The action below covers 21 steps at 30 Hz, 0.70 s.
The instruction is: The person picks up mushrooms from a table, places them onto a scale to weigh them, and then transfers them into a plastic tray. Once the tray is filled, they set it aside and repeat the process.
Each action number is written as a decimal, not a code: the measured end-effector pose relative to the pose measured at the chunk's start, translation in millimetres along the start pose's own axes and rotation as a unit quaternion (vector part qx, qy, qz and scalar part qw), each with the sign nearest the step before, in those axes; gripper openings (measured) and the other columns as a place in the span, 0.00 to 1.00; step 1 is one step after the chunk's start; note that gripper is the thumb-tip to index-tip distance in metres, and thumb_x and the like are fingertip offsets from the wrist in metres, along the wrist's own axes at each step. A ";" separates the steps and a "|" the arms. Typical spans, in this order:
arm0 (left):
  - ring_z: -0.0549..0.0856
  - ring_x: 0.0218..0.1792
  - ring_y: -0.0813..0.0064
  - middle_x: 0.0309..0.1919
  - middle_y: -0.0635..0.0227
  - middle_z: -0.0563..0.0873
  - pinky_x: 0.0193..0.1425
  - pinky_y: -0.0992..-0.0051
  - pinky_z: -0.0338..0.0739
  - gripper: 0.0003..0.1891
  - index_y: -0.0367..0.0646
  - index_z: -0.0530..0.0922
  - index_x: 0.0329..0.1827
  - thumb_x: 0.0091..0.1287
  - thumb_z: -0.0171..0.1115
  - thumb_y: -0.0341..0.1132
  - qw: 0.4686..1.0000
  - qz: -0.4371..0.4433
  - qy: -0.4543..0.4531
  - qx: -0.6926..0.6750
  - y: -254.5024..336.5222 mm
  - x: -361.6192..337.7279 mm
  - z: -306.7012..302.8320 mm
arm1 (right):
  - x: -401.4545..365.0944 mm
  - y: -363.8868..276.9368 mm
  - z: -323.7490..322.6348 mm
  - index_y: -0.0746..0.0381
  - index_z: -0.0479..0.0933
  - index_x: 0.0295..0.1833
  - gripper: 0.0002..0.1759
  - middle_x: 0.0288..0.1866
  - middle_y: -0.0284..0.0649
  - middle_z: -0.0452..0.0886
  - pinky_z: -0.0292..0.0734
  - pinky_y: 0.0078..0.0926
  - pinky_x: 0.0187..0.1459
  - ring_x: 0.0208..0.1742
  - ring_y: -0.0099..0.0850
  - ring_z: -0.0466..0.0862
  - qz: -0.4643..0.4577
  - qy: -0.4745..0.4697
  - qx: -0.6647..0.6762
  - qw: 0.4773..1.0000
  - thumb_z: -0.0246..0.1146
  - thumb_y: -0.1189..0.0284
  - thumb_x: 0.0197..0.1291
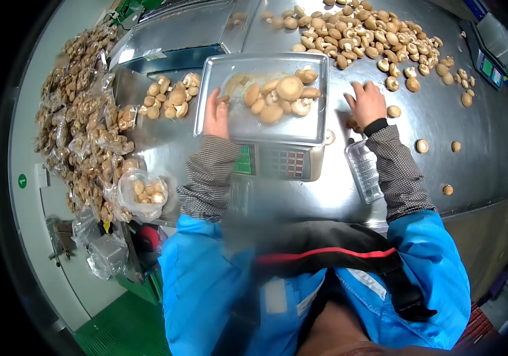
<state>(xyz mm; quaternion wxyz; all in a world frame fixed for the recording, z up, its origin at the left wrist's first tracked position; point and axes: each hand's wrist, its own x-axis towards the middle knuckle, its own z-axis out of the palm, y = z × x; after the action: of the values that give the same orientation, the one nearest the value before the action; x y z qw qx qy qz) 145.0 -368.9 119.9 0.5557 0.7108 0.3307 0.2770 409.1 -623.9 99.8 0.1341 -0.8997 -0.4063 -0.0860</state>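
Observation:
My left hand (pixel 216 115) is at the left rim of the metal scale tray (pixel 236 132), with a brown mushroom (pixel 223 99) between its thumb and fingers. Several brown-capped mushrooms (pixel 289 88) lie heaped on the tray's right half. The scale (pixel 308 163) under it has a green display and a keypad facing me. To the right of the tray, my right hand (pixel 368 105) hovers low over the table, fingers apart. Beneath its palm a mushroom (pixel 352 123) partly shows. A clear plastic tray (pixel 363 169) lies by my right forearm.
A large pile of mushrooms (pixel 361 35) covers the back of the steel table (pixel 384 142). A smaller group (pixel 173 95) lies left of the scale. Bagged mushrooms (pixel 81 124) are stacked along the left side, near an open bag (pixel 144 191). Another scale (pixel 490 70) stands at far right.

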 end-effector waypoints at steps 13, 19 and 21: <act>0.81 0.40 0.79 0.39 0.69 0.83 0.46 0.78 0.76 0.22 0.39 0.76 0.61 0.68 0.63 0.41 0.969 -0.086 -0.123 0.197 18.2 -10.2 -28.0 | -36.0 40.7 21.6 0.64 0.75 0.52 0.21 0.44 0.45 0.84 0.81 0.31 0.49 0.45 0.36 0.85 0.158 -0.106 0.334 0.923 0.68 0.64 0.57; 0.83 0.37 0.73 0.34 0.64 0.84 0.46 0.74 0.79 0.29 0.37 0.78 0.56 0.60 0.68 0.51 0.914 -0.135 -0.170 0.344 28.2 -3.9 -1.4 | -2.8 -18.4 -31.7 0.66 0.74 0.54 0.24 0.46 0.45 0.83 0.80 0.28 0.49 0.46 0.32 0.84 0.051 -0.052 0.478 0.875 0.69 0.64 0.57; 0.84 0.37 0.71 0.33 0.62 0.84 0.46 0.72 0.79 0.30 0.37 0.78 0.55 0.59 0.68 0.52 0.898 -0.142 -0.181 0.374 24.8 -1.9 7.5 | 3.9 -52.1 -45.3 0.66 0.73 0.55 0.23 0.48 0.45 0.83 0.80 0.28 0.51 0.47 0.33 0.84 -0.005 -0.047 0.487 0.872 0.68 0.66 0.58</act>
<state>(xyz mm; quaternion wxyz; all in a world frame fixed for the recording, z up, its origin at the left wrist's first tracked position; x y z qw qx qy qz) 153.6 -379.0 142.3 0.3321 0.8498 0.4010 -0.0822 370.3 -602.2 152.8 0.5355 -0.7215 -0.4069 0.1644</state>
